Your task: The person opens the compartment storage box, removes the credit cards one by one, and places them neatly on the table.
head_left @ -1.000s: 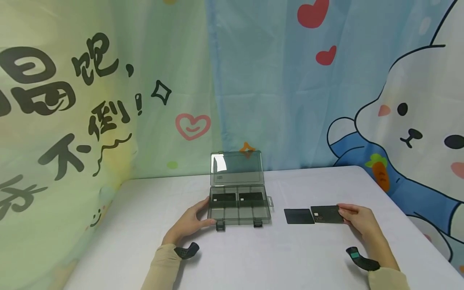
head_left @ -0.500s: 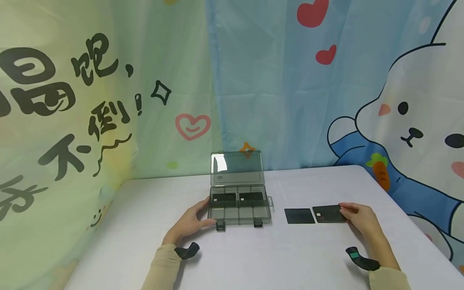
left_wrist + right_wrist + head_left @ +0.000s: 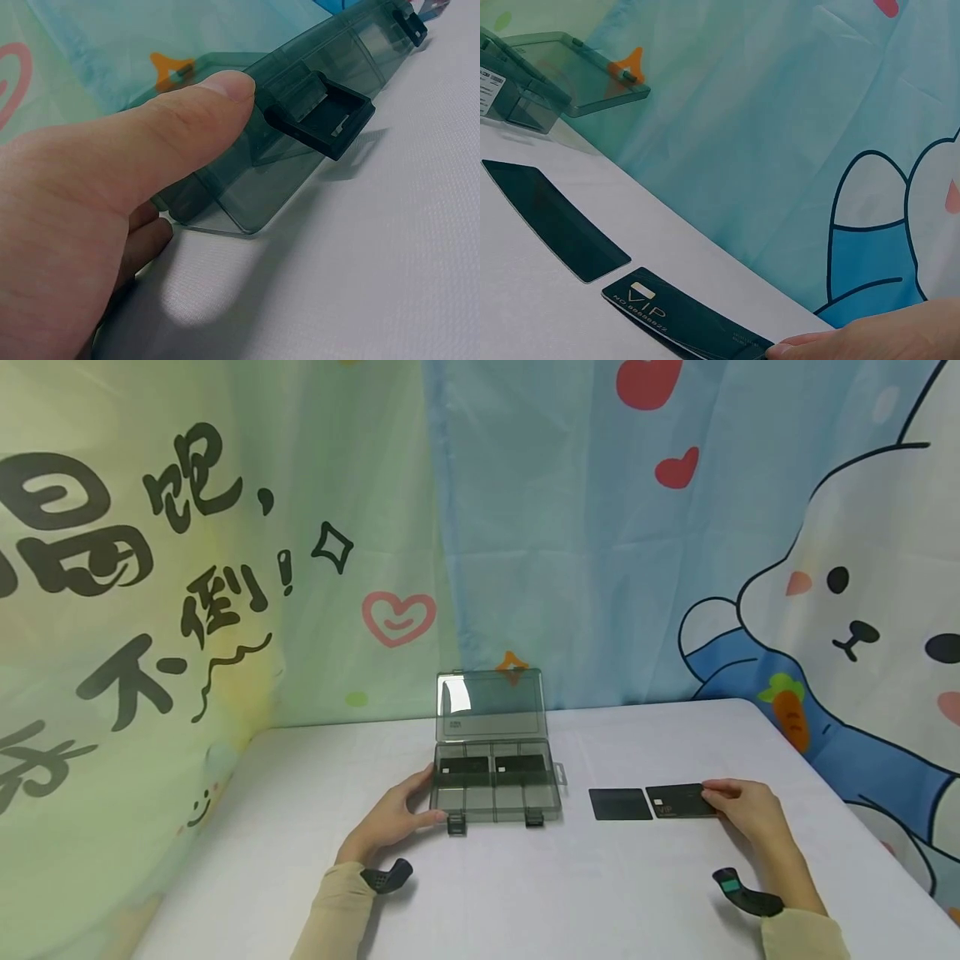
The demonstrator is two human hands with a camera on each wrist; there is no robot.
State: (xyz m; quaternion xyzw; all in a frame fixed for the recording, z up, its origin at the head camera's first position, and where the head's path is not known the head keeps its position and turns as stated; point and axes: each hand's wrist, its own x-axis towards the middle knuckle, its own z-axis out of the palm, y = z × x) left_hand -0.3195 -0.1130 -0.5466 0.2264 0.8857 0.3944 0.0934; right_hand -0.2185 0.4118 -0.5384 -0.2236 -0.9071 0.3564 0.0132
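Note:
In the head view a smoky clear plastic box (image 3: 495, 808) stands with its lid (image 3: 491, 706) raised. Two dark cards, one on the left (image 3: 463, 765) and one on the right (image 3: 521, 764), lie side by side inside it. My left hand (image 3: 392, 818) holds the box's left front corner, thumb on the front wall by a black latch (image 3: 330, 120); its other fingers are mostly hidden. To the right, my right hand (image 3: 746, 810) pinches the right end of a black VIP card (image 3: 682, 319). Beneath that card another dark edge shows in the right wrist view.
A plain dark card (image 3: 620, 804) lies on the white tablecloth (image 3: 585, 893), left of the VIP card with a narrow gap. A printed curtain (image 3: 562, 543) hangs behind the table. A small handle (image 3: 560, 774) juts from the box's right side.
My right hand has shifted the VIP card slightly right, so the gap to the plain card is a little wider. The left hand and the box hold still.

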